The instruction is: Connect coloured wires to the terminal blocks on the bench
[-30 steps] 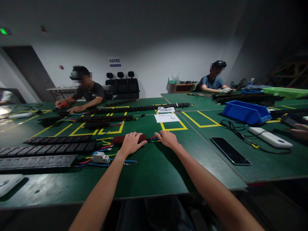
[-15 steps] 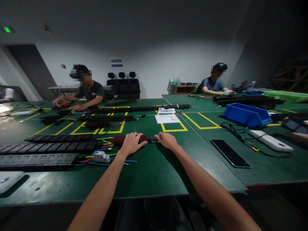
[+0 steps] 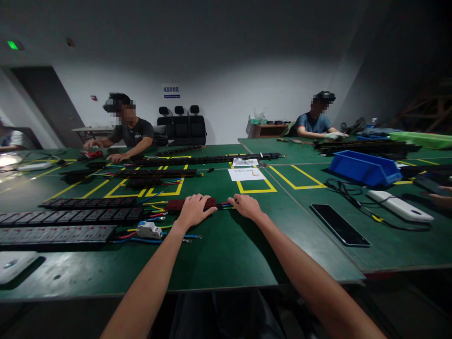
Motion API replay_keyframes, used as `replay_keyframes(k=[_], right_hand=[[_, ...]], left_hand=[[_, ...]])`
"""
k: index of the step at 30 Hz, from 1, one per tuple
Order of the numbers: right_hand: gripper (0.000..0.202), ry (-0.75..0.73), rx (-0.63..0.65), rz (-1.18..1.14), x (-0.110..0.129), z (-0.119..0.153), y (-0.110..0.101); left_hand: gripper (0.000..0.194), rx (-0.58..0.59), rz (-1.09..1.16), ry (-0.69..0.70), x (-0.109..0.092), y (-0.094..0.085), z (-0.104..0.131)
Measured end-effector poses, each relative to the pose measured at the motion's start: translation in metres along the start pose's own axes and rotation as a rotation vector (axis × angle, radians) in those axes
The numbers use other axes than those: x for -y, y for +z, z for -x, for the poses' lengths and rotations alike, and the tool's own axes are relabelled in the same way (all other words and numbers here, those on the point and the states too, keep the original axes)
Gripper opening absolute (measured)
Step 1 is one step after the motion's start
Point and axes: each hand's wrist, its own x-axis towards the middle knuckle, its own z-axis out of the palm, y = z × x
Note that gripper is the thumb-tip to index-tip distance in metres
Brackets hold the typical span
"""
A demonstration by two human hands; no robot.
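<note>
My left hand (image 3: 193,210) lies over a short dark red strip (image 3: 173,205), its fingers curled across the top and the thumb along the near side. From the strip's right end come several thin coloured wires (image 3: 223,206). My right hand (image 3: 246,206) is closed on these wires, pinching them between thumb and fingers; the far ends are hidden under the hand. Left of the strip, yellow, red and blue leads with ring terminals (image 3: 162,214) reach out from long black socket strips (image 3: 70,218). A white circuit breaker (image 3: 149,230) sits among the nearer leads.
On the right lie a black phone (image 3: 339,225), a white power bank (image 3: 400,206) with cables and a blue bin (image 3: 365,168). Ahead is a white paper sheet (image 3: 246,174). Two co-workers sit across the green table (image 3: 226,259); another person's hand (image 3: 441,200) shows at the right edge.
Both my hands keep nearly the same place on the strip and wires. The whole view has shifted very slightly. The left co-worker's hands have moved a little.
</note>
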Motion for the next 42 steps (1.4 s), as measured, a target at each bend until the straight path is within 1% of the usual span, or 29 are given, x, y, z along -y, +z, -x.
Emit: replay_keyframes(k=[9,16,25,33,42], right_hand=[[0.047,-0.014,-0.011,0.006,-0.0012,-0.0003,0.0015],[0.047,-0.003,0.015,0.020,0.0007,0.0004,-0.0014],[0.049,0.003,0.028,0.009,0.0004,-0.0008,0.0002],[0.048,-0.016,-0.003,0.017,-0.0004,-0.0016,0.0027],[0.048,-0.011,0.013,0.012,-0.0002,-0.0017,0.0028]], left_hand=[[0.075,0.003,-0.001,-0.005,-0.0003,-0.0010,0.0004],[0.074,0.001,-0.013,-0.007,-0.0003,0.0008,-0.0003],[0.074,0.017,-0.014,-0.010,0.0008,0.0007,-0.0011],[0.077,0.015,0.010,-0.005,0.0000,-0.0012,-0.0004],[0.074,0.015,0.000,-0.007,0.0002,-0.0007,-0.0002]])
